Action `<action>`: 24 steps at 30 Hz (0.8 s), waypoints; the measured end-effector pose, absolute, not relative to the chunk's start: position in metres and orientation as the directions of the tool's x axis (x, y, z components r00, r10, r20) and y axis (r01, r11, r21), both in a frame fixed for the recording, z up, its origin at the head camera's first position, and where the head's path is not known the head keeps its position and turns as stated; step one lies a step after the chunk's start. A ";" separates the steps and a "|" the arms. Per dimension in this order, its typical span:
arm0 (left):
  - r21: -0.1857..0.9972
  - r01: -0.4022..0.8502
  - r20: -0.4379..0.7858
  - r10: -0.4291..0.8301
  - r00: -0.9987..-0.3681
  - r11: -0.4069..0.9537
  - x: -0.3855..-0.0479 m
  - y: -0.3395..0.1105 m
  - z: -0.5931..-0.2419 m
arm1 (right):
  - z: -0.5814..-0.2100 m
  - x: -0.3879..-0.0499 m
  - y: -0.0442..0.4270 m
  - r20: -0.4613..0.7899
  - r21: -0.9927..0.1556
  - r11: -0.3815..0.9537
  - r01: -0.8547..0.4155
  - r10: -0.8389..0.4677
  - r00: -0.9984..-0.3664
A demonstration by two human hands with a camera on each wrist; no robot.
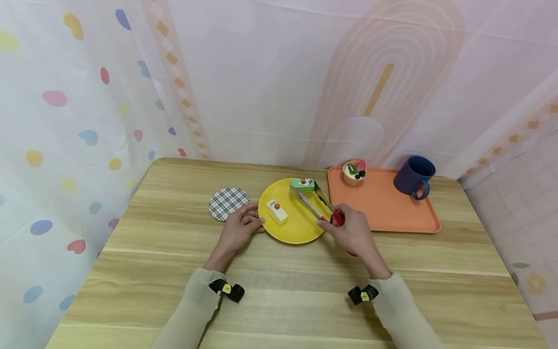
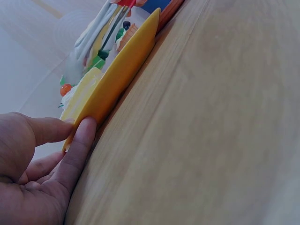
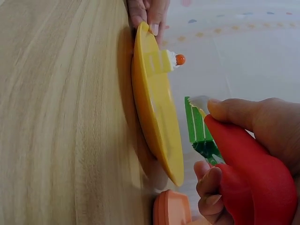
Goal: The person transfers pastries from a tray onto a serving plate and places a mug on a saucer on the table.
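Observation:
At the left rim of a yellow plate (image 1: 294,230), my left hand (image 1: 237,230) pinches the edge between thumb and fingers, seen closely in the left wrist view (image 2: 42,168). My right hand (image 1: 355,232) grips the red handles of metal tongs (image 1: 310,203). Between the tong tips is a green cake piece (image 1: 302,186) at the plate's back edge; in the right wrist view the green piece (image 3: 197,124) appears raised above the plate (image 3: 157,112). A cream-yellow cake piece (image 1: 277,212) with a small orange ball on top lies on the plate's left half.
Behind my left hand lies a round checked coaster (image 1: 226,203). To the right of the plate is an orange tray (image 1: 388,208), bearing a fruit-topped tart (image 1: 354,173) at its back left and a blue mug (image 1: 411,175) at its back right. Patterned cloth hangs behind the table.

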State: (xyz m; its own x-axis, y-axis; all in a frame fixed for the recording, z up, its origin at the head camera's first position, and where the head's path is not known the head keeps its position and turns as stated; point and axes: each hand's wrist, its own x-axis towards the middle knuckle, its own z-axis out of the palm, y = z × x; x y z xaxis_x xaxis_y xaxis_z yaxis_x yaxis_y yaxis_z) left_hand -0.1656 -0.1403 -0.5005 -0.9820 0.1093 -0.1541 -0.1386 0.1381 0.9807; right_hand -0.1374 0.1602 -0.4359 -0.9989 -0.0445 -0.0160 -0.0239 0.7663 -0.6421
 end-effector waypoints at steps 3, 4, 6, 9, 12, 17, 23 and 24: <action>0.980 -0.142 -0.158 0.107 -0.982 0.142 -0.166 -0.141 -0.500 | -0.437 -0.140 0.157 -0.013 -0.645 0.763 -0.039 -0.063 -0.998; 0.979 -0.142 -0.158 0.107 -0.982 0.143 -0.166 -0.141 -0.500 | -0.437 -0.141 0.156 -0.015 -0.647 0.761 -0.041 -0.067 -0.998; 0.979 -0.144 -0.160 0.103 -0.982 0.144 -0.166 -0.141 -0.500 | -0.437 -0.143 0.153 -0.018 -0.647 0.761 -0.045 -0.074 -0.997; 0.980 -0.138 -0.154 0.105 -0.982 0.142 -0.166 -0.141 -0.500 | -0.436 -0.146 0.149 -0.021 -0.642 0.765 -0.048 -0.080 -0.997; 0.982 -0.130 -0.146 0.116 -0.983 0.134 -0.167 -0.140 -0.501 | -0.436 -0.148 0.146 -0.025 -0.634 0.772 -0.049 -0.084 -0.996; 0.984 -0.133 -0.147 0.127 -0.981 0.117 -0.167 -0.139 -0.501 | -0.440 -0.151 0.143 -0.048 -0.619 0.785 -0.032 -0.079 -0.996; 0.982 -0.142 -0.156 0.111 -0.981 0.124 -0.166 -0.139 -0.501 | -0.444 -0.153 0.139 -0.066 -0.610 0.792 -0.024 -0.082 -0.994; 0.982 -0.144 -0.158 0.109 -0.981 0.124 -0.165 -0.140 -0.501 | -0.444 -0.153 0.138 -0.068 -0.608 0.793 -0.025 -0.083 -0.994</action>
